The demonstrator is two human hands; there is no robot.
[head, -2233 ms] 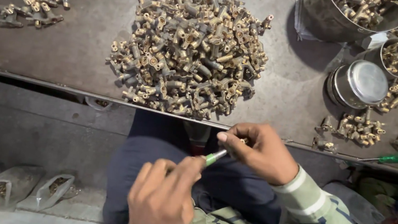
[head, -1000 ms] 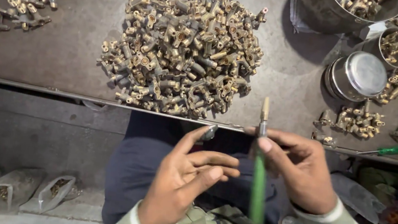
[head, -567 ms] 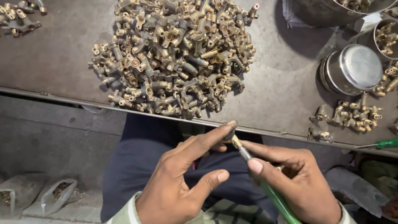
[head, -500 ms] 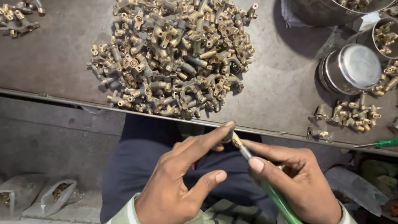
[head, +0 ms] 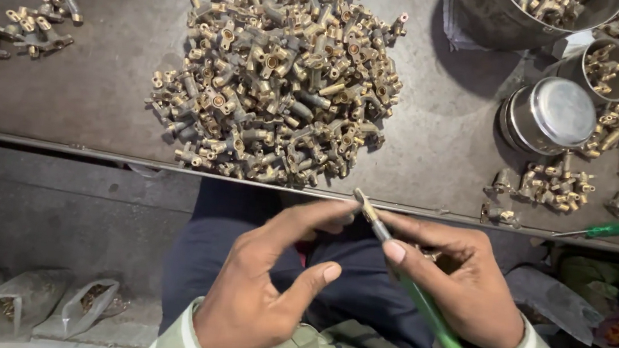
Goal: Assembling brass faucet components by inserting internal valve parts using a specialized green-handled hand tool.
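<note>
Dark metal worktop [head: 98, 101] with a big brass fittings pile [head: 277, 83] in the middle. Clear bags [head: 42, 302] sit on the floor lower left. Right hand [head: 461, 283] grips a green screwdriver [head: 420, 298] over the lap; left hand [head: 264, 286] pinches at its tip.

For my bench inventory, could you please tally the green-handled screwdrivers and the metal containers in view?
Green-handled screwdrivers: 2, one in the right hand, one on the table.
Metal containers: 3, large pot, small cup, lidded tin.
Total: 5.
</note>
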